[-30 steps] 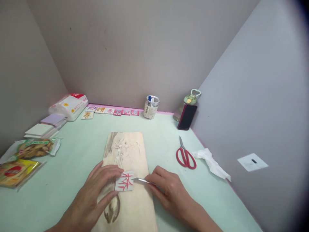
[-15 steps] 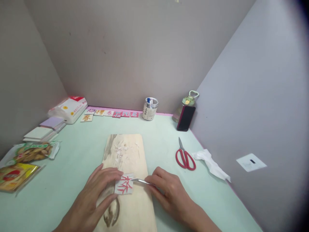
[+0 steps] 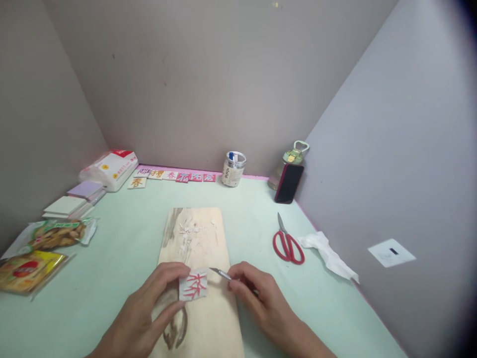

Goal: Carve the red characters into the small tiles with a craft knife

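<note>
A small white tile with a red carved character [image 3: 194, 284] lies on a wooden board [image 3: 201, 318] near the table's front edge. My left hand [image 3: 149, 313] pinches the tile between thumb and fingers at its left side. My right hand [image 3: 257, 298] grips a thin metal carving knife [image 3: 220, 273]. The blade tip is just right of the tile's upper right corner and off it. White shavings [image 3: 188, 233] are scattered on the far half of the board.
Red scissors [image 3: 287, 243] and a crumpled tissue [image 3: 328, 253] lie to the right. A jar [image 3: 233, 169], a bottle [image 3: 288, 159] with a phone [image 3: 287, 183] and a row of carved tiles [image 3: 175, 175] line the back wall. Snack packets [image 3: 55, 233], blank tiles [image 3: 70, 204] and a tissue pack [image 3: 110, 168] sit left.
The knife tip has lifted off the tile's right edge and drawn back a little to the right. My left hand has tilted the tile slightly. The camera shifted a bit.
</note>
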The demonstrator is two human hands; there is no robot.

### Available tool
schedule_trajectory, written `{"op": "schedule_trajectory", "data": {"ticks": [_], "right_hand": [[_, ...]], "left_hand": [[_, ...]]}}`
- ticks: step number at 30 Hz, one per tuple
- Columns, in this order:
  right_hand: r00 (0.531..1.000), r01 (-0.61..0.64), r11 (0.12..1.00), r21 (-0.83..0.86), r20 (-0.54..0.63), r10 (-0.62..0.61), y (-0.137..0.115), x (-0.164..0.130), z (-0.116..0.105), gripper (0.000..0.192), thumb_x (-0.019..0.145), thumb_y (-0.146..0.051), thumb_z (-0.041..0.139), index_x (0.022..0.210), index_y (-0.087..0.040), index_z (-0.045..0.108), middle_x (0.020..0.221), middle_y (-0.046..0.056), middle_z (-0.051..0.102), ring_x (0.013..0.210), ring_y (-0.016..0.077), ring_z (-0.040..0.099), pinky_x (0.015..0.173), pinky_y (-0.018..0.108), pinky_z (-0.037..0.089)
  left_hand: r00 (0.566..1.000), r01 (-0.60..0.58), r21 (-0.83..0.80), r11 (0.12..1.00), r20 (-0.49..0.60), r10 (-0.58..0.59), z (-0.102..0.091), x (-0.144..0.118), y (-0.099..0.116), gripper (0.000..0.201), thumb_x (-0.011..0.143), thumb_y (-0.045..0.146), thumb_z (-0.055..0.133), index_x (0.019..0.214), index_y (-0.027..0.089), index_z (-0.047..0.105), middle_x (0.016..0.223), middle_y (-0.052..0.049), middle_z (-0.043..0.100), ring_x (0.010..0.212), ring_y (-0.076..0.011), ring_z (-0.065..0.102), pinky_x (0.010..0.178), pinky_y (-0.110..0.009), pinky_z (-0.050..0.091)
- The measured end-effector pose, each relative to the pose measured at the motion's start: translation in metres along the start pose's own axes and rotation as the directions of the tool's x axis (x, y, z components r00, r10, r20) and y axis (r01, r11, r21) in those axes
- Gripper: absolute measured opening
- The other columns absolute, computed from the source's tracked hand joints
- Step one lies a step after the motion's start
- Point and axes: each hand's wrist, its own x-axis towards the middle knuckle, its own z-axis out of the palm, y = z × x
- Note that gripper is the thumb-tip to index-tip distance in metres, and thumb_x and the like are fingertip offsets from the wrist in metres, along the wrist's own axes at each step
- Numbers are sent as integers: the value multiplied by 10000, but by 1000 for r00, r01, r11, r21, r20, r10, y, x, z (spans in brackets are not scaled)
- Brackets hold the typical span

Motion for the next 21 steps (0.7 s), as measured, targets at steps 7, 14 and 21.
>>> {"op": "schedule_trajectory", "data": {"ticks": [7,14,21], "right_hand": [[978,-198,871,450,150,145,-24,15,19,186,761,-235,716,922,-162,658,898,11,641,797,152,573,734,255,431],[974,-192,848,495,-8,225,-17,36,36,308,686,-280,818,929,-163,669,814,-21,619,756,143,557,697,243,406],[981,-168,787,593,22,193,-35,53,45,374,699,-483,821,713,-158,636,510,-83,471,465,64,339,472,215,255]], "left_hand": [[998,28,-115,993,-47,-34,2,-4,13,331,898,371,666,1201,357,533,1198,-18,631,1115,-209,670,942,-284,593],[950,233,-426,874,-91,-298,-2,1,21,218,924,434,619,1072,277,584,961,-15,635,985,-185,686,908,-247,570],[871,368,-686,628,17,-491,-10,13,11,538,754,506,807,1159,229,588,1078,-53,687,1076,-226,671,874,-225,566]]}}
